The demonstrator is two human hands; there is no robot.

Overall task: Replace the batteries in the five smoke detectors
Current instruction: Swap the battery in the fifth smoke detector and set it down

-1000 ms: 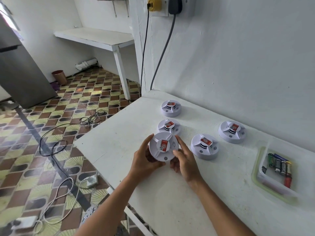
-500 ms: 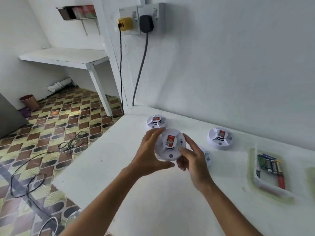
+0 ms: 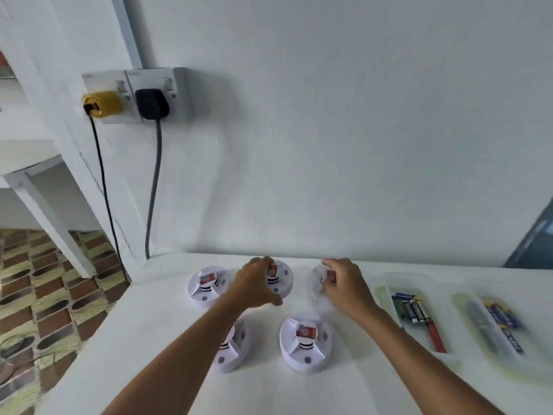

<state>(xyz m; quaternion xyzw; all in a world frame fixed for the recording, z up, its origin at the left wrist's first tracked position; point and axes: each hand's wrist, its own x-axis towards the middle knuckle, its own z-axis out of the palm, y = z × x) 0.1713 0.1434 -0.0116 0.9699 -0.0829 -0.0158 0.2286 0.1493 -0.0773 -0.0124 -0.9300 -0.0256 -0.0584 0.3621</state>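
At the counter's back edge, our left hand (image 3: 254, 283) grips one smoke detector (image 3: 279, 281); our right hand (image 3: 344, 284) curls over another detector (image 3: 318, 280).

Smoke detectors (image 3: 305, 344): white moulded plastic, smooth, faint sheen; each carries a red label that looks like paper. Tabletop (image 3: 167, 339): white painted surface, matt, slightly uneven. Wall (image 3: 344, 145): white paint, matt, lightly rough. Trays (image 3: 386, 298) near the right edge: translucent plastic. Batteries (image 3: 411, 308): glossy wrappers. Floor (image 3: 45, 295): patterned tile, semi-gloss.
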